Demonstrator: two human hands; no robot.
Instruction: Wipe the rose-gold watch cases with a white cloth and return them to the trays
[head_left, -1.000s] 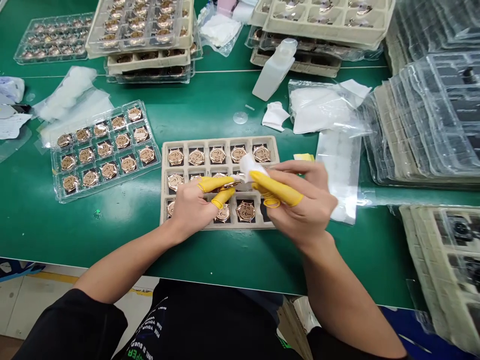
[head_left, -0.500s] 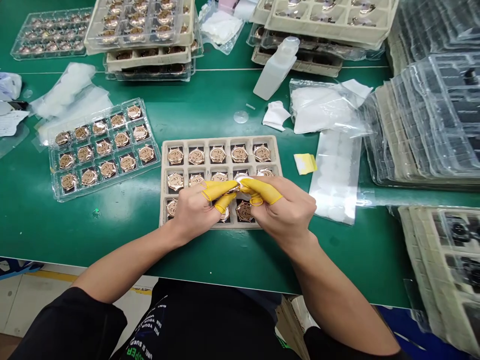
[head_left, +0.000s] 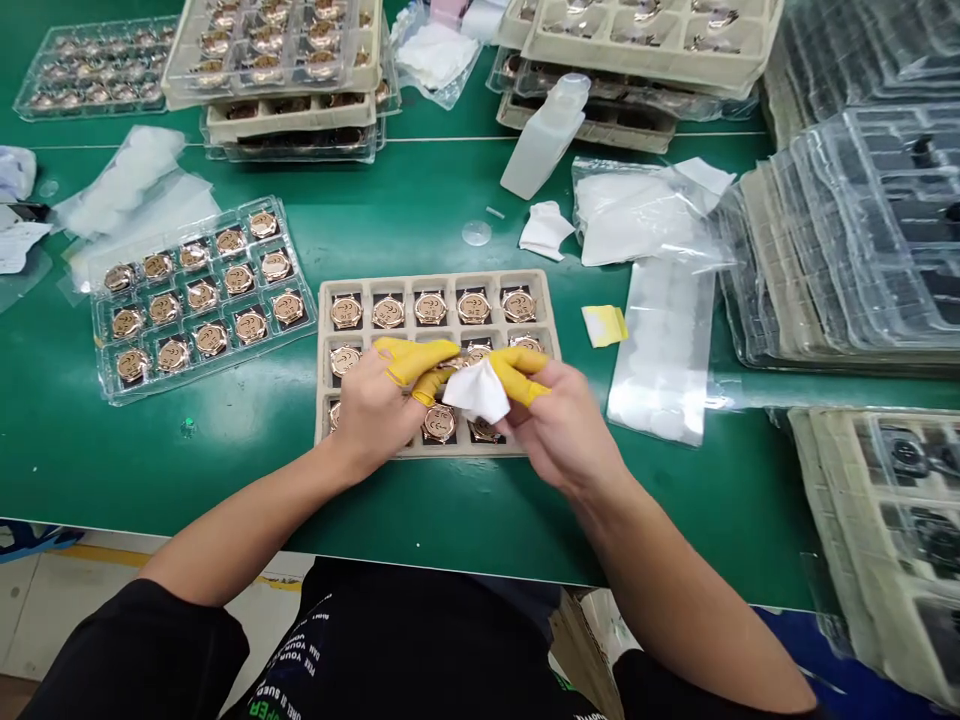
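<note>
Yellow finger cots cover thumb and forefinger on both hands. My left hand (head_left: 379,405) pinches a watch case (head_left: 454,362), mostly hidden behind its fingers and the cloth. In my right hand (head_left: 562,415) is a white wiping cloth (head_left: 478,392), hanging loosely beside the left fingertips. Both hands are above a beige tray (head_left: 324,345) whose compartments hold rose-gold watch cases (head_left: 430,308), marked backs up. My wrists and fingers hide part of its lower rows.
A clear tray of watch cases (head_left: 202,293) lies at left. Stacked trays (head_left: 292,120) stand behind, with more stacks (head_left: 810,270) at right. A white bottle (head_left: 544,140), a bag of white cloths (head_left: 637,210) and a yellow-white piece (head_left: 604,326) are beyond my right hand.
My right hand has drawn slightly away from the left, turning and spreading the white cloth into view. My left hand has shifted slightly left and still pinches the watch case.
</note>
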